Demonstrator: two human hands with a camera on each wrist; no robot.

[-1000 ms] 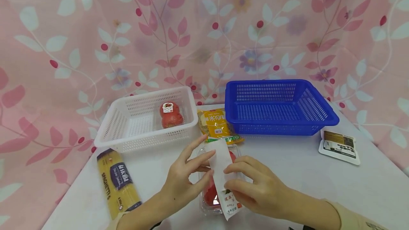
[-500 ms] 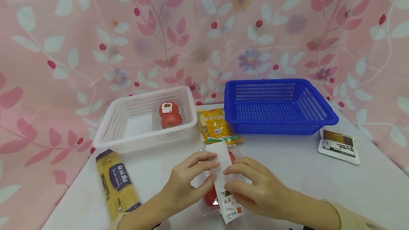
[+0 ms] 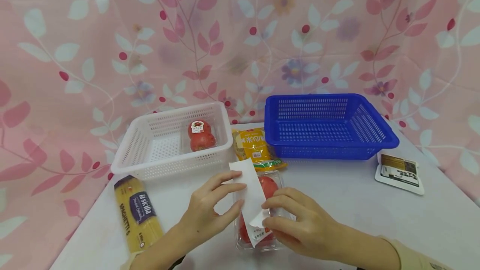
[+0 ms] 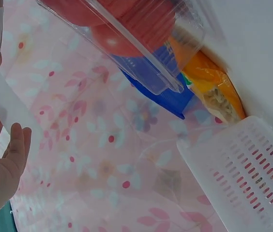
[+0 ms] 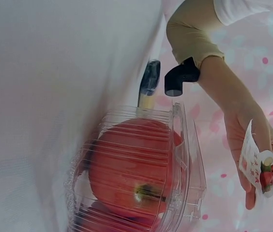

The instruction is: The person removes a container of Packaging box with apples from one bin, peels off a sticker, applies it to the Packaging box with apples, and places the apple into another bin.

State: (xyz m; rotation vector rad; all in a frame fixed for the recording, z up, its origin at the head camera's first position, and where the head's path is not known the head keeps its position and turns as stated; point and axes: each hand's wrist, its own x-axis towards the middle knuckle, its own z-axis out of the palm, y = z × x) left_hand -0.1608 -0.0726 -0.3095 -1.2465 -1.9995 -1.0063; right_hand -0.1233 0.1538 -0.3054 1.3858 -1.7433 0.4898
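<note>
My right hand (image 3: 304, 222) pinched the apple label (image 3: 252, 197); my left hand (image 3: 205, 205) touched its left edge, pinch unclear. An uneven pull risked tearing it.

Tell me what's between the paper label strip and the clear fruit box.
Open air: in the left wrist view the paper label strip is apart from the clear fruit box, only patterned backdrop showing between.

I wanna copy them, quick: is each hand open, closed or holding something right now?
Left hand: fingertips on the white strip; can't tell whether it grips.
Right hand: holding the strip, pinched.
</note>
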